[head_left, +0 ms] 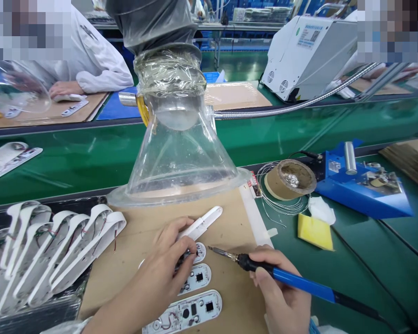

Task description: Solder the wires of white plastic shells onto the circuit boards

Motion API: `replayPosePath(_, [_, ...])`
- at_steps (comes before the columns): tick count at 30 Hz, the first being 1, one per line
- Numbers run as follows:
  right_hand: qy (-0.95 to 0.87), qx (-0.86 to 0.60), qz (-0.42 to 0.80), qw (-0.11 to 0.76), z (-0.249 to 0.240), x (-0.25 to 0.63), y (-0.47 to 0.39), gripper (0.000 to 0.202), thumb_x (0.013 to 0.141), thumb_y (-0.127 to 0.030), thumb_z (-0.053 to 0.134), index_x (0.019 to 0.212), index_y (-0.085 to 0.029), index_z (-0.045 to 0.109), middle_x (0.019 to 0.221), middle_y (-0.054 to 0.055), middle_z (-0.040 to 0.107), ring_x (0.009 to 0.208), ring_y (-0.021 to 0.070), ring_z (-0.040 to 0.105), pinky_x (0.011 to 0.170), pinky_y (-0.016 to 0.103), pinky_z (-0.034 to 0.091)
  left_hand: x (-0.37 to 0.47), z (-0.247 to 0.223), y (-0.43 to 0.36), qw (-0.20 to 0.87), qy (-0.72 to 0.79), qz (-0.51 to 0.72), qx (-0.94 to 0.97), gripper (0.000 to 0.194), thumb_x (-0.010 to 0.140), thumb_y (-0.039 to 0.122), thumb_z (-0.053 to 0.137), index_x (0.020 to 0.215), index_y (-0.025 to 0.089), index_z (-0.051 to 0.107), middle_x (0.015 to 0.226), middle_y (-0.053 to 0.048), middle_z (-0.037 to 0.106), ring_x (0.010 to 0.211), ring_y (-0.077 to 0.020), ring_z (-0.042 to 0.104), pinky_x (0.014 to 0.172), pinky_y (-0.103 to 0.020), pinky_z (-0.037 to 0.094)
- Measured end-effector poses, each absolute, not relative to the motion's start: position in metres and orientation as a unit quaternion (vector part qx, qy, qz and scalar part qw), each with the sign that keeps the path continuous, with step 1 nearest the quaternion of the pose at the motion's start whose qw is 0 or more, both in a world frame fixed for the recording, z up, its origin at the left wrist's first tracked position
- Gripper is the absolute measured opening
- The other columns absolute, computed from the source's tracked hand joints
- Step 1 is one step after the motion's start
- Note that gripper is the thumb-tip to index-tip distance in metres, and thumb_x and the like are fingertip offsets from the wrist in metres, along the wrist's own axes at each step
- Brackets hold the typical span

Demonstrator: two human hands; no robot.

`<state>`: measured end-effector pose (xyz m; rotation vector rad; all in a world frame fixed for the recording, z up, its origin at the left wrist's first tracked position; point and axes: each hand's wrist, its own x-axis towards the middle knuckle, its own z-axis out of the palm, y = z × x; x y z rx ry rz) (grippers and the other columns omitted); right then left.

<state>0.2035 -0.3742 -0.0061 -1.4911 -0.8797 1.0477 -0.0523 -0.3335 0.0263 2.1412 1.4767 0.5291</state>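
My right hand (282, 287) grips a soldering iron (301, 281) with a blue handle. The iron's tip points left, a short gap from the end of a white circuit board (201, 252). Over that board, my left hand (167, 264) is closed, its fingers on a slim white plastic housing (209, 220); thumb and forefinger pinch close together by the board, and what lies between them is hidden. Nearer me on the brown cardboard (240, 297) are two more white boards, a middle one (201, 277) partly under my hand and a front one (195, 311).
Several white curved housings with wires (87, 246) lie at left. A clear fume hood (181, 157) stands ahead. At right are a solder coil (282, 204), cardboard ring (290, 178), yellow sponge (315, 232) and blue stand (362, 190). Co-workers sit across a green conveyor (101, 157).
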Motion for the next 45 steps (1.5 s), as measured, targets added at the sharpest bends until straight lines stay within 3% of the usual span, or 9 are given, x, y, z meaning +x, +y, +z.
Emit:
replayPosePath(6, [-0.377,-0.618,0.432,0.538,-0.008,0.203,-0.375,0.029,0.091,-0.053,0.086,0.095,-0.025,0.085,0.1,0.01,0.075,0.074,0.0201,0.067,0.054,0.025,0.056,-0.052,0.032,-0.327,0.234,0.524,0.182,0.798,0.023,0.111,0.023,0.046,0.098,0.027,0.064,0.151,-0.009,0.058,0.14,-0.0308,0.06,0.105,-0.051,0.062])
replayPosePath(14, [-0.384,-0.612,0.432,0.54,-0.006,0.204,-0.375,0.029,0.092,-0.052,0.086,0.096,-0.024,0.084,0.096,0.009,0.076,0.07,0.0191,0.068,0.052,0.024,0.056,-0.05,0.025,-0.328,0.229,0.535,0.193,0.79,0.022,0.108,0.019,0.049,0.097,0.027,0.066,0.148,-0.008,0.061,0.139,-0.0296,0.06,0.105,-0.048,0.061])
replayPosePath(22, [-0.379,-0.618,0.437,0.533,-0.003,0.204,-0.376,0.029,0.092,-0.053,0.086,0.094,-0.025,0.084,0.096,0.009,0.077,0.07,0.0197,0.07,0.05,0.024,0.055,-0.05,0.012,-0.335,0.23,0.54,0.226,0.777,0.023,0.113,0.025,0.046,0.102,0.029,0.065,0.155,-0.006,0.057,0.148,-0.0276,0.054,0.114,-0.048,0.058])
replayPosePath(27, [-0.407,-0.613,0.421,0.531,0.0,0.202,-0.375,0.027,0.093,-0.053,0.084,0.093,-0.026,0.084,0.092,0.007,0.078,0.072,0.0196,0.071,0.059,0.024,0.061,-0.044,0.009,-0.338,0.222,0.563,0.232,0.762,0.024,0.114,0.026,0.046,0.099,0.027,0.065,0.162,-0.007,0.052,0.156,-0.03,0.049,0.119,-0.052,0.056])
replayPosePath(33, [-0.414,-0.611,0.419,0.528,-0.001,0.202,-0.376,0.028,0.094,-0.052,0.082,0.094,-0.024,0.084,0.094,0.008,0.079,0.064,0.018,0.069,0.051,0.024,0.058,-0.044,0.007,-0.342,0.219,0.554,0.233,0.769,0.026,0.114,0.024,0.045,0.097,0.026,0.065,0.166,-0.006,0.048,0.156,-0.0293,0.048,0.119,-0.051,0.056])
replayPosePath(45, [-0.41,-0.611,0.405,0.542,0.0,0.201,-0.378,0.028,0.095,-0.052,0.082,0.093,-0.025,0.085,0.091,0.009,0.077,0.07,0.0217,0.072,0.056,0.027,0.06,-0.04,0.021,-0.336,0.211,0.546,0.219,0.781,0.027,0.111,0.021,0.048,0.092,0.025,0.068,0.16,-0.009,0.056,0.151,-0.0337,0.054,0.115,-0.057,0.059])
